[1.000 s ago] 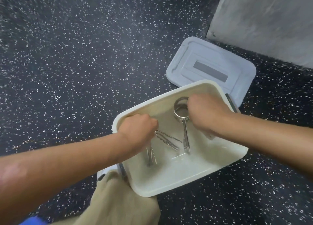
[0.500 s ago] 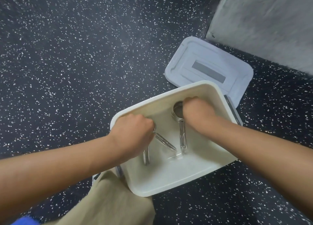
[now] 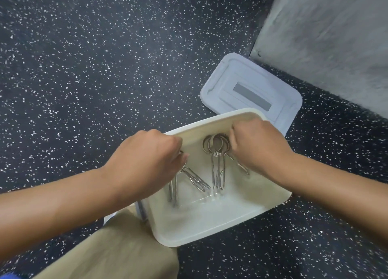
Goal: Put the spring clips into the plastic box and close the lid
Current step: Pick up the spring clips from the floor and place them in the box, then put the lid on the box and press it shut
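A white plastic box (image 3: pixel 210 232) sits open on the speckled floor. Both my hands reach into it from above. My left hand (image 3: pixel 147 159) is closed on a bunch of metal spring clips (image 3: pixel 193 179) whose long legs hang down toward the box bottom. My right hand (image 3: pixel 258 148) is closed on another bunch of spring clips (image 3: pixel 218 167), their round coils showing beside my fingers and their legs pointing down. The pale blue-grey lid (image 3: pixel 252 93) lies flat on the floor just behind the box, apart from it.
The dark speckled floor (image 3: pixel 94 68) spreads to the left and behind. A grey wall or panel (image 3: pixel 336 37) rises at the upper right. My knee in tan trousers (image 3: pixel 117 251) presses against the box's near left corner.
Both hands stay inside the box holding the clips. The view has shifted slightly, and the clip legs now hang nearer the bottom.
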The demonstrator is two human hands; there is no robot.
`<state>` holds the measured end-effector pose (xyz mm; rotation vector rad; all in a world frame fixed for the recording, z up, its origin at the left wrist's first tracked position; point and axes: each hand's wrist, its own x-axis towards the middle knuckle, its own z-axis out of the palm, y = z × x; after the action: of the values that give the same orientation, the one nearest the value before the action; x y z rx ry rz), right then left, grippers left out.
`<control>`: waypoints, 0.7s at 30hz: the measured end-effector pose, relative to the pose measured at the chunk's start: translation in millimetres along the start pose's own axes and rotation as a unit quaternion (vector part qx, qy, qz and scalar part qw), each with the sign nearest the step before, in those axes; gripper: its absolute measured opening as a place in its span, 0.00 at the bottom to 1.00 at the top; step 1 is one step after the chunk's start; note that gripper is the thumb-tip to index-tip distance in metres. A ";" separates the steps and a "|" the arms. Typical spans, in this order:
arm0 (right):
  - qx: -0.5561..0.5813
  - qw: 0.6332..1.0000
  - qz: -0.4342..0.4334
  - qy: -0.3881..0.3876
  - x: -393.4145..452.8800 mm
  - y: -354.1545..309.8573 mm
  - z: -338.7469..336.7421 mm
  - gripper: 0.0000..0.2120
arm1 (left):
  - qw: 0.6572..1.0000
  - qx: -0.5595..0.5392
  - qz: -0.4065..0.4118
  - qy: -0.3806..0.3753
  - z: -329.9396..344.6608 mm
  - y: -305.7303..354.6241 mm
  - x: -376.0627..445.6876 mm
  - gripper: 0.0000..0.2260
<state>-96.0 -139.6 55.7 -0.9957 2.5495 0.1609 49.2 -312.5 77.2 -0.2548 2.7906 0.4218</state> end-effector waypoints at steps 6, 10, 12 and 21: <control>0.050 0.990 -0.013 0.131 14.3 7.4 -33.0 0.13 | 0.999 -0.015 0.012 0.034 -7.4 -9.9 6.2 0.21; 0.110 0.985 0.052 0.121 59.6 31.9 -30.5 0.12 | 0.999 -0.007 0.010 0.045 -9.1 -13.7 8.3 0.19; 0.109 0.989 0.059 0.083 85.8 49.2 -21.1 0.10 | 0.999 -0.010 0.005 0.045 -10.4 -12.8 8.9 0.18; -0.022 0.992 0.121 -0.023 151.6 98.6 31.6 0.21 | 0.999 -0.006 -0.010 0.037 -17.7 -13.8 10.7 0.18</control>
<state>-253.3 -153.7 -37.9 -0.6855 2.6269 0.3063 37.4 -332.4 86.2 -0.3081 2.8565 0.4327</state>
